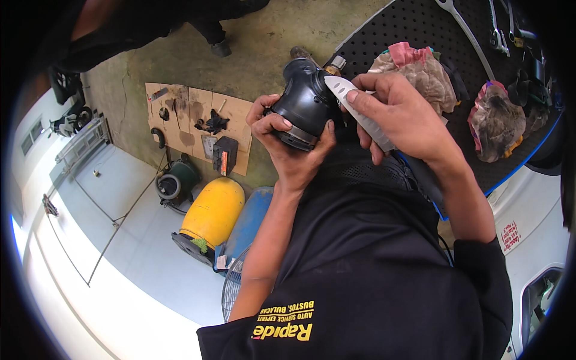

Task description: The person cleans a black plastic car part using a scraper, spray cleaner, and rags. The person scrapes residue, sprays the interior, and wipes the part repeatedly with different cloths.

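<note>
My left hand (293, 161) is wrapped round a rounded black part (305, 99) with a short neck and a band near its lower rim. It is held up in front of my body; I cannot make out its exact kind. My right hand (401, 114) grips a flat light-grey blade (339, 89) with oval holes, thumb on its face. The blade's rounded tip meets the right side of the black part near its neck. Just behind the blade tip shows a small metal fitting (337, 63), partly hidden.
A perforated black worktop (384, 30) carries a wrench (467, 27) and crumpled stained rags (420, 75). Cardboard (195, 99) with small dark parts lies on the floor, near a yellow drum (213, 207) and a blue drum (251, 219). Another person's dark-clothed leg (207, 30) shows at upper left.
</note>
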Available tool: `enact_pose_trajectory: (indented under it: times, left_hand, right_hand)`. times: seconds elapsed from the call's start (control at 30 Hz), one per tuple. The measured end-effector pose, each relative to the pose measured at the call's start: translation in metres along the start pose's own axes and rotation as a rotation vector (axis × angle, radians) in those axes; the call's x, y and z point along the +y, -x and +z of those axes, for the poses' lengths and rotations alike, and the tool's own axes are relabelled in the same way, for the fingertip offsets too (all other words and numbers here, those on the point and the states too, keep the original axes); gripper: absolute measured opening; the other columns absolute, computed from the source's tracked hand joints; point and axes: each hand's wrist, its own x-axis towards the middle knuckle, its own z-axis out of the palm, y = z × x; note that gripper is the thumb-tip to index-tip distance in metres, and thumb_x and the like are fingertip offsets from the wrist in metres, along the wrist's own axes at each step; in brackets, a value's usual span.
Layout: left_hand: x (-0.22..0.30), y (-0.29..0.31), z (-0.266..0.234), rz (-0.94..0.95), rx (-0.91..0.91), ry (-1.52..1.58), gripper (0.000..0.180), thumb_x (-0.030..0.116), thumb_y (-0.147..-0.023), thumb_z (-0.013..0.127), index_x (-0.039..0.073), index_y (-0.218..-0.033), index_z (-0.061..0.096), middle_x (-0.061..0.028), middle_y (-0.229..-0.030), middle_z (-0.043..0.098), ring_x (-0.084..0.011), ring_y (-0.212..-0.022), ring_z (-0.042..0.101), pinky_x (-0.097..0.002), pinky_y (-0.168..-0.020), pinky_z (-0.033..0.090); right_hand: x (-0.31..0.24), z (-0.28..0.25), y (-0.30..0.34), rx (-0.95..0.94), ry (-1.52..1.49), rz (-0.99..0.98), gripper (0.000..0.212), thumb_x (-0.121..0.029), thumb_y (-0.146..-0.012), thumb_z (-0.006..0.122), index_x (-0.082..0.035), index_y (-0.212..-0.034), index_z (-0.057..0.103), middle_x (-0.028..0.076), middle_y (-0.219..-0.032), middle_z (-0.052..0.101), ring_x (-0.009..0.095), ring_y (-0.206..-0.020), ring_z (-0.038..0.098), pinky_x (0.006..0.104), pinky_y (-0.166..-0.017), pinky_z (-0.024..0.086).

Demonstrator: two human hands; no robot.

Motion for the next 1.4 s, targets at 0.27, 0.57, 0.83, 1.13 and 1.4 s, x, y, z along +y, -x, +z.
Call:
enact_pose_trajectory:
  times: [0.27,0.57,0.83,1.13,1.4]
  left_hand:
    - [-0.001,-0.002,0.001,-0.083,0.01,0.096,0.075,0.011,-0.073,0.095,0.016,-0.119,0.036,-0.0163,-0.132,0.041,-0.0303,-0.131,0.046,-0.0476,-0.113,0.04]
    - [0.017,-0.016,-0.014,-0.561,0.225,0.744,0.068,0.009,-0.084,0.088,0.015,-0.131,0.039,-0.0128,-0.132,0.053,-0.0238,-0.123,0.059,-0.0421,-0.108,0.051]
    - [0.041,-0.016,-0.074,-0.894,0.331,1.089,0.062,0.037,-0.094,0.077,0.009,-0.145,0.055,-0.0149,-0.135,0.068,-0.0317,-0.12,0.07,-0.0511,-0.095,0.061]
    - [0.04,0.004,-0.089,-0.99,0.249,1.762,0.064,0.048,-0.096,0.074,0.009,-0.144,0.059,-0.0186,-0.135,0.068,-0.0356,-0.119,0.07,-0.0501,-0.095,0.063]
    - [0.046,0.016,-0.091,-0.846,0.259,1.971,0.069,0.051,-0.096,0.073,0.004,-0.145,0.059,-0.0185,-0.139,0.067,-0.0368,-0.122,0.068,-0.0496,-0.095,0.062]
  right_hand:
    - [0.005,-0.012,0.008,0.342,-0.068,-0.169,0.035,-0.027,-0.112,0.056,0.005,-0.119,0.067,0.006,-0.068,0.064,0.012,-0.049,0.062,0.0271,-0.045,0.05]
    - [-0.008,-0.033,0.03,0.713,0.287,-0.301,0.048,-0.044,-0.113,0.059,-0.002,-0.097,0.075,-0.001,-0.062,0.055,0.006,-0.054,0.052,0.0257,-0.053,0.044]
    - [-0.016,-0.016,0.02,0.813,0.568,-0.254,0.061,-0.058,-0.101,0.073,0.001,-0.089,0.078,0.002,-0.062,0.06,0.009,-0.063,0.057,0.0311,-0.062,0.046]
    - [-0.047,0.027,0.007,0.881,0.79,-0.367,0.051,-0.052,-0.094,0.082,-0.001,-0.098,0.08,0.008,-0.08,0.074,0.021,-0.077,0.069,0.0341,-0.078,0.051]
    - [-0.015,-0.011,-0.004,0.795,0.743,-0.343,0.044,-0.04,-0.111,0.063,0.003,-0.106,0.07,0.013,-0.087,0.067,0.024,-0.076,0.064,0.0389,-0.071,0.049]
